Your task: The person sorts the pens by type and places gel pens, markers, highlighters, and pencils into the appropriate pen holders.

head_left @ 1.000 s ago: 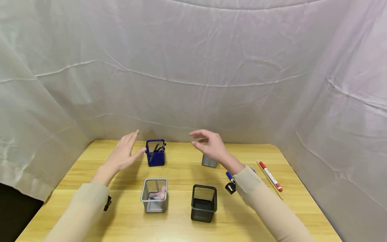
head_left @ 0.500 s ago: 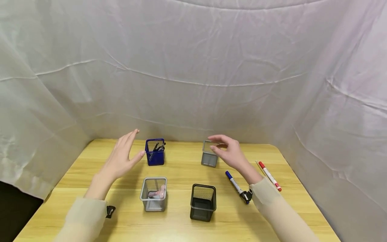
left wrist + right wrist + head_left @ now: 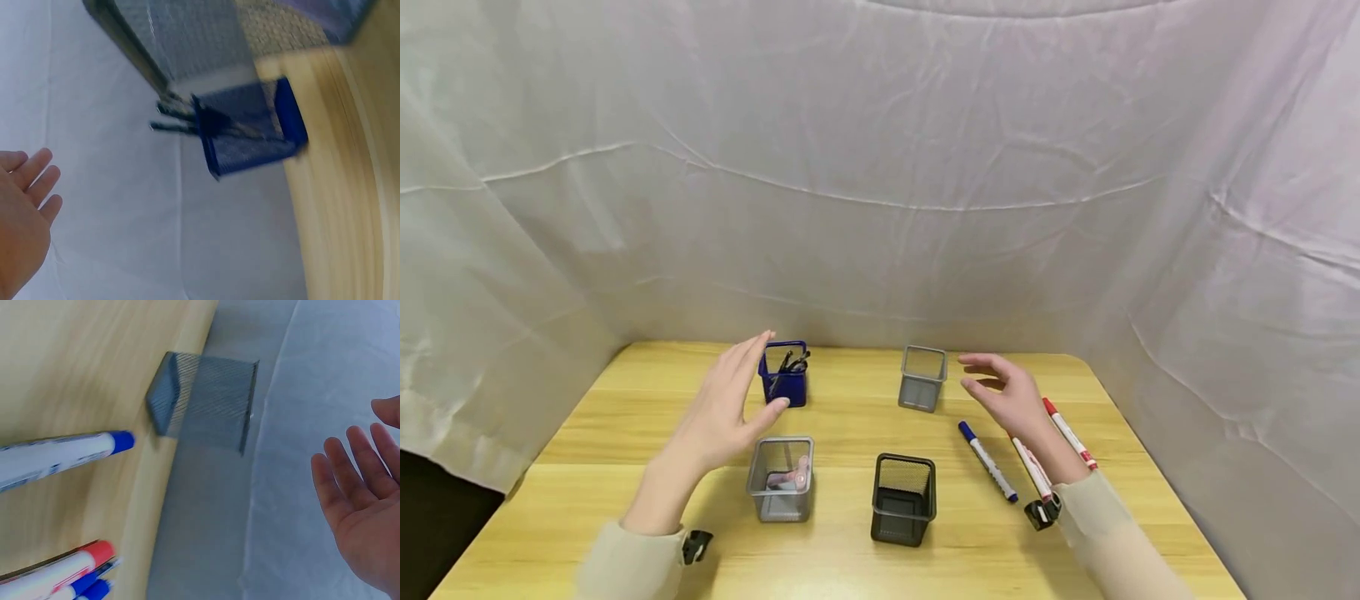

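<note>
My left hand point(image 3: 718, 408) hovers above the table, fingers extended and thumb apart, with nothing in it. It is nearest a blue mesh pen holder point(image 3: 786, 387) containing dark pens, and a silver mesh holder point(image 3: 781, 500) with a pink item inside. My right hand point(image 3: 1011, 404), also holding nothing, hangs in the air with softly bent fingers. Left of it stands a grey mesh holder point(image 3: 920, 392). Below lie a blue-capped marker point(image 3: 987, 461) and a red-capped marker point(image 3: 1071, 435). A second red-and-white marker point(image 3: 1032, 467) is partly hidden by the right wrist.
A black mesh holder point(image 3: 904, 508) stands at the front middle of the wooden table point(image 3: 842, 567). Pale cloth point(image 3: 880, 167) surrounds the table at the back and sides. More blue-tipped pens point(image 3: 94, 589) show in the right wrist view.
My right hand has moved rightward, uncovering the grey holder and the blue marker. My left hand has shifted slightly right and nearer, now overlapping the blue holder's edge in the head view.
</note>
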Tool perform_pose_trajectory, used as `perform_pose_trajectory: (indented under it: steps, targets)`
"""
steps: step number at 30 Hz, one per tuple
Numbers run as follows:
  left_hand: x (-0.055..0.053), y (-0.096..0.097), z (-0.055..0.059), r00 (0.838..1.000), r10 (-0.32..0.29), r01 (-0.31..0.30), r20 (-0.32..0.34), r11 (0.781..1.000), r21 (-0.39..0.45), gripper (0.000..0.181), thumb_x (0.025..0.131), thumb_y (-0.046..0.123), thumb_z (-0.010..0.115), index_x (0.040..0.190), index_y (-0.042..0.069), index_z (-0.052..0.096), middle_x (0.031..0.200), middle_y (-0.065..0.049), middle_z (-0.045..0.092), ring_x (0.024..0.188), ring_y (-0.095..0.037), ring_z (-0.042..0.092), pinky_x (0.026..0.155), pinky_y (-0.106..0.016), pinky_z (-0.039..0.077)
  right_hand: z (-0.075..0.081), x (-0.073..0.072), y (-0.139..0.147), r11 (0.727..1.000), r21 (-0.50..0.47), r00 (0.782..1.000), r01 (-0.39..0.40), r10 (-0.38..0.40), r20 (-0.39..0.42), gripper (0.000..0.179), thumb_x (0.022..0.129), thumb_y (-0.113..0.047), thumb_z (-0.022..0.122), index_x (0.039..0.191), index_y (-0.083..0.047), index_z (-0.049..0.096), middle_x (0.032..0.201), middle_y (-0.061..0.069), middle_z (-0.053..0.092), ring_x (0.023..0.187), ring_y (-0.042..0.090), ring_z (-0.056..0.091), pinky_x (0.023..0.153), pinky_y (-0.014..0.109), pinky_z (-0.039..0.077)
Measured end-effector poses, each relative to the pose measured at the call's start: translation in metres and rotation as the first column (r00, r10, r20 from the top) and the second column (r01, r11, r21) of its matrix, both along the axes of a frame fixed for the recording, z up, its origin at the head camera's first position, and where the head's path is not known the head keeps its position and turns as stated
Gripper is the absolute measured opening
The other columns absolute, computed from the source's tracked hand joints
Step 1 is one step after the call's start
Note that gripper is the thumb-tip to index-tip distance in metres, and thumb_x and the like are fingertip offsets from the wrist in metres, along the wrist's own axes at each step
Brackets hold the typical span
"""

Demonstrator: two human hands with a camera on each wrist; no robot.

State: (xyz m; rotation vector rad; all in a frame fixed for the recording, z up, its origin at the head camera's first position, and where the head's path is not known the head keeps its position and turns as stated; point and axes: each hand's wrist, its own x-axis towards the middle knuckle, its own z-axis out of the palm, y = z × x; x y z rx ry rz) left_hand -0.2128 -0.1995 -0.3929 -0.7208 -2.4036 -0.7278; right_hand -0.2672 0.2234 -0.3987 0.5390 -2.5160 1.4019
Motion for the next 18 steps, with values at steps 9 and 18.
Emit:
perform_pose_trajectory:
  steps: [9,18]
  targets:
    - [0.020,0.038,-0.004,0.996,-0.080,0.080,0.029,0.997,-0.010,0.089,0.096,0.040,0.069,0.167,0.014,0.022,0.165,-0.010,0.036,0.151,-0.033,0.033,0.122,-0.062,0.028,-0.025,0.008,0.024,0.996,-0.048,0.996,0.075,-0.072,0.061,0.034,0.102,-0.019,0.070,0.135,-0.009,0.067,0.136,0.014,0.067,0.124,0.033,0.064,0.093,0.015,0.055]
    - [0.030,0.077,-0.014,0.988,-0.140,0.144,0.059,0.987,-0.067,0.089,0.100,0.057,0.057,0.167,0.013,0.019,0.168,-0.008,0.033,0.153,-0.030,0.031,0.126,-0.056,0.023,-0.047,0.011,0.038,0.988,-0.040,0.985,0.147,-0.143,0.093,0.035,0.102,-0.018,0.069,0.135,-0.007,0.067,0.135,0.014,0.067,0.120,0.032,0.066,0.090,0.010,0.051]
